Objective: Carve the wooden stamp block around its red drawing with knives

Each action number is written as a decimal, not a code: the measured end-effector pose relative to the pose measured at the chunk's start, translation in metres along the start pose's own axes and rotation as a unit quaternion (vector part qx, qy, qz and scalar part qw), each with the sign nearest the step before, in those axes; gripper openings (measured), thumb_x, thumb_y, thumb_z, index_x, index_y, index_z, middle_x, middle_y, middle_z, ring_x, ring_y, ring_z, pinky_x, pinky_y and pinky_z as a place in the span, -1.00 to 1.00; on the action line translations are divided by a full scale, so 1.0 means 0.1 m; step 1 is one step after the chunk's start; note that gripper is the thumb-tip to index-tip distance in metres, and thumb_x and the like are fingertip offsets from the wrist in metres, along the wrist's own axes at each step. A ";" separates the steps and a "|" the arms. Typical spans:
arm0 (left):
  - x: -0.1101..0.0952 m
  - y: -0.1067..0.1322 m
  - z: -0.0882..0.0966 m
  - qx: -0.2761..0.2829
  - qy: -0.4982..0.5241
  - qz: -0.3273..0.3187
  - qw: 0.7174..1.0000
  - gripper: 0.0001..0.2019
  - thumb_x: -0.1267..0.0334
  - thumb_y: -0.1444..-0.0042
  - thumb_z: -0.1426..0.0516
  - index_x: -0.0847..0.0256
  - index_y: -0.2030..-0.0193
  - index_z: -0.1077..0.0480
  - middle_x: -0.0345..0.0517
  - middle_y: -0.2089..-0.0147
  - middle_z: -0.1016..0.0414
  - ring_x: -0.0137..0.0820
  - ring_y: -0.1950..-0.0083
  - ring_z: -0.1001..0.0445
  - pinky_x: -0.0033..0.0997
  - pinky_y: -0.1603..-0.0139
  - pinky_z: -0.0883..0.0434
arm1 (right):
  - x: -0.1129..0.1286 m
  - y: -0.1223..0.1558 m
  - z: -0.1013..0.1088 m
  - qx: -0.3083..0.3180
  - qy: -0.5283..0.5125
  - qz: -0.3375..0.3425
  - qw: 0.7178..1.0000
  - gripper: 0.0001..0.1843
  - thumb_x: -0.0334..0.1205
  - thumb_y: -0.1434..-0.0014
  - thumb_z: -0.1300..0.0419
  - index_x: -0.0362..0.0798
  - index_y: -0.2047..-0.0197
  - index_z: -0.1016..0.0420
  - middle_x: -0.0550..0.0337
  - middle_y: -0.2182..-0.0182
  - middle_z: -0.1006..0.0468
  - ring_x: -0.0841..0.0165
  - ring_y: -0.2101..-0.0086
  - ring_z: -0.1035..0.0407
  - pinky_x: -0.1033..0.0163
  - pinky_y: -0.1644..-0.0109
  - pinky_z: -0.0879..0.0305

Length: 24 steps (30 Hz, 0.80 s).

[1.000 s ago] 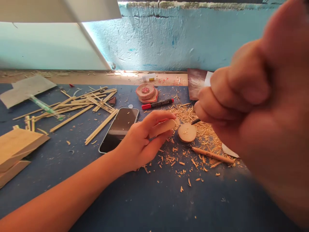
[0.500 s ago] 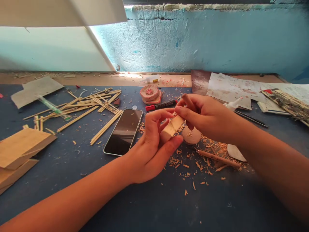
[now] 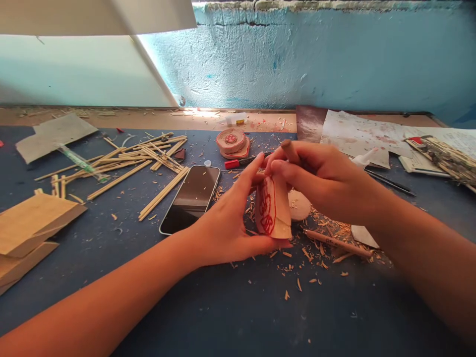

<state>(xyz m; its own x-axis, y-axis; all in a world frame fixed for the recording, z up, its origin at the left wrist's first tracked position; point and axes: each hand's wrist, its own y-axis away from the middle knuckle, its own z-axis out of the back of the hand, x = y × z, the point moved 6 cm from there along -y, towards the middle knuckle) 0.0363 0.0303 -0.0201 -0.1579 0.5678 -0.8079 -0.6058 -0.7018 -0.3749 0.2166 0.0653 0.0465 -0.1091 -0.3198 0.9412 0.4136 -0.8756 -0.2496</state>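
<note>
Between my hands is a small wood block (image 3: pixel 281 213) with a red outline drawn on one face. My left hand (image 3: pixel 226 223) grips it, thumb under the lower end and fingers along the far side. In my right hand (image 3: pixel 316 173) is a tool with a round wooden handle (image 3: pixel 290 149); its working end is hidden by the fingers near the block's top. Just behind the block lies a round wooden disc (image 3: pixel 299 206). A wooden-handled tool (image 3: pixel 336 243) rests among wood shavings (image 3: pixel 323 223) below my right hand.
A phone (image 3: pixel 191 198) lies left of my hands, beside a pile of thin sticks (image 3: pixel 137 161). Farther back are carved round pieces (image 3: pixel 231 143) and a red marker (image 3: pixel 232 164). Wood blocks (image 3: pixel 37 215) sit at far left; stained paper (image 3: pixel 349 134) lies at back right.
My left hand has turned the block, so its red-drawn face now shows and it stands more upright. My right hand stays close to its top with the tool.
</note>
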 end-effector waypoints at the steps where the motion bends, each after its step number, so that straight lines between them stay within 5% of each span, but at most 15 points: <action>1: 0.01 0.00 0.02 -0.020 -0.020 -0.003 1.000 0.38 0.08 -0.25 -0.61 -0.15 -0.91 0.24 0.27 -0.88 -0.08 0.29 -0.81 -0.28 0.46 -0.86 -0.27 | 0.05 0.00 0.00 -0.009 -0.019 0.012 1.000 -0.75 -0.25 -0.55 -0.37 0.00 0.25 -0.67 0.27 0.38 -0.55 0.41 0.41 -0.33 0.23 0.33 -0.29; 6: -0.06 -0.02 0.12 -0.090 -0.131 -0.029 0.987 0.35 0.07 -0.07 -0.69 -0.07 -0.83 -0.01 0.30 -0.73 -0.28 0.28 -0.62 -0.46 0.39 -0.67 -0.48 | 0.30 0.05 -0.04 -0.057 -0.142 -0.002 0.988 -0.70 -0.30 -0.64 -0.28 0.01 0.22 -0.64 0.26 0.38 -0.58 0.46 0.46 -0.32 0.28 0.44 -0.20; 9: -0.10 -0.02 0.14 -0.113 -0.163 -0.026 0.980 0.11 0.06 0.01 -0.71 0.02 -0.59 -0.26 0.12 -0.42 -0.49 0.07 -0.37 -0.59 0.12 -0.42 -0.62 | 0.45 0.08 -0.07 -0.086 -0.218 -0.021 0.972 -0.68 -0.33 -0.61 -0.28 0.00 0.25 -0.70 0.38 0.58 -0.25 0.47 0.56 -0.09 0.28 0.50 -0.12; 12: -0.13 -0.01 0.13 -0.119 -0.170 -0.013 0.978 0.06 0.15 0.07 -0.72 -0.01 -0.45 -0.24 -0.05 -0.29 -0.52 -0.10 -0.22 -0.63 -0.10 -0.27 -0.63 | 0.57 0.10 -0.13 -0.073 -0.219 -0.056 0.971 -0.42 -0.07 -0.60 -0.39 0.03 0.52 -0.60 0.33 0.62 -0.08 0.45 0.59 -0.02 0.21 0.52 -0.08; 15: -0.15 0.00 0.10 -0.123 -0.175 -0.010 0.977 0.08 0.24 0.11 -0.72 -0.03 -0.43 -0.20 -0.13 -0.26 -0.54 -0.19 -0.15 -0.64 -0.21 -0.18 -0.62 | 0.63 0.09 -0.22 -0.019 -0.216 -0.056 0.975 -0.11 0.25 -0.48 -0.51 0.03 0.72 -0.25 0.28 0.65 -0.06 0.44 0.60 -0.05 0.18 0.54 -0.11; 24: -0.13 0.00 0.06 -0.137 -0.153 -0.024 0.978 0.10 0.27 0.18 -0.74 -0.04 -0.36 -0.18 -0.24 -0.13 -0.43 -0.32 0.04 -0.57 -0.29 0.05 -0.55 | 0.58 0.18 -0.34 -0.134 -0.200 0.019 0.970 -0.06 0.34 -0.40 -0.56 -0.05 0.64 -0.15 0.40 0.68 -0.02 0.55 0.65 0.02 0.25 0.59 0.00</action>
<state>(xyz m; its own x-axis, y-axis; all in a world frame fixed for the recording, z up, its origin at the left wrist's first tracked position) 0.0337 0.0250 -0.0068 -0.3855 0.6759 -0.6281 -0.3934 -0.7362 -0.5507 0.1871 0.0192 0.0889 0.2834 -0.2346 0.9299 0.1555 -0.9455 -0.2859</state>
